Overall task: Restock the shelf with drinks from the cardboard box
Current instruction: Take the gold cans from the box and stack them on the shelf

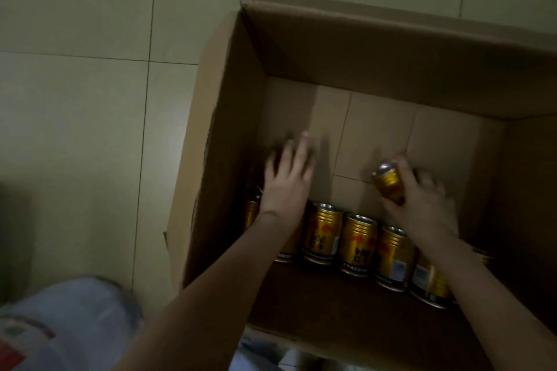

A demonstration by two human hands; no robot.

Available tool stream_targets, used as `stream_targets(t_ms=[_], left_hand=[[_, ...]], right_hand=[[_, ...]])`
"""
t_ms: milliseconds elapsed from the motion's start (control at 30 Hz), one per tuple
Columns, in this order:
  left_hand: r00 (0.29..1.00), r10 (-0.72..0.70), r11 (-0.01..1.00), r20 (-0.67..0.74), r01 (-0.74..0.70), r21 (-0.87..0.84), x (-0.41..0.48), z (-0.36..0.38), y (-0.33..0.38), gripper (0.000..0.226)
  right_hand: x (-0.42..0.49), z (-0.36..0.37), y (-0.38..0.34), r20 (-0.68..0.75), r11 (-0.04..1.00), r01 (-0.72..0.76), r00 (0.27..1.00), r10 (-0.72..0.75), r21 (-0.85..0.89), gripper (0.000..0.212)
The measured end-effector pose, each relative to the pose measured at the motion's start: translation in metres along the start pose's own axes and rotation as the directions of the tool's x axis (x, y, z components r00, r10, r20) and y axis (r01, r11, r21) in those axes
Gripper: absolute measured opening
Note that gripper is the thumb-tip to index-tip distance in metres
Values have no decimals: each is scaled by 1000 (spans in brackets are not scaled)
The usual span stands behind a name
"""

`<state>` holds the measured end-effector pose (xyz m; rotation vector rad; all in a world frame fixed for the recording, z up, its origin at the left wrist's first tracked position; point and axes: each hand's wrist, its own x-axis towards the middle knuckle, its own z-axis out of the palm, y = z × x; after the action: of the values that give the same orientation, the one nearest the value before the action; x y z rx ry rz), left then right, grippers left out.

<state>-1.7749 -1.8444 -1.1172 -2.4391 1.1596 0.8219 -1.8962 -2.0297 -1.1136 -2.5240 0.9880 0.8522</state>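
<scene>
Looking straight down into a big open cardboard box [376,48] sitting on a tiled floor [90,99], pretty dim lighting. Both hands are inside it. The right hand [422,199] is wrapped around one gold drink can [388,184], holding it tilted, above the bare box bottom. The left hand [287,175] is spread flat with its fingers open, nothing in it, hovering over the left end of the cans; it's blurry, so I can't tell if it touches anything. A row of gold cans [358,244] with red markings stands upright along the near wall of the box, lined up side by side. The rest of the box bottom is bare cardboard.
</scene>
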Motion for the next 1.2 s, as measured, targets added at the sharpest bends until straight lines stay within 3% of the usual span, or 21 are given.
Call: stream_targets(t_ms=[67,167,333,467,567,700,967,1200], left_hand=[[990,-127,991,67,130,-42,4,-2,-7,93],[969,-153,974,195,181,-137,3,-10,-8,90],[997,-66,975,36,72,-210,-28,-64,-9,86],[997,48,939,-55,-63,-338,-100,-164,-5,78],[986,140,902,-88,-164,-401,-160,-251,-3,78],[956,276,890,-98,-293,-350,-231,-359,-2,85],[933,314,688,-176,-351,-635,-370,-539,35,84],[821,517,583,-242,-544,-603,-494,-612,99,74]], right_hand=[[-1,5,-20,7,995,63,998,-64,75,87],[-12,3,-38,-45,979,130,991,-125,155,86],[-60,-45,-46,-145,952,89,988,-47,294,89],[-135,-117,-36,-97,876,-55,989,115,480,90],[-200,-184,-25,-54,753,-131,975,216,645,91],[-288,-274,-11,-29,621,-133,969,244,773,91],[-463,-431,-13,-189,274,88,910,369,958,81],[-624,-481,0,-249,128,214,819,517,968,83]])
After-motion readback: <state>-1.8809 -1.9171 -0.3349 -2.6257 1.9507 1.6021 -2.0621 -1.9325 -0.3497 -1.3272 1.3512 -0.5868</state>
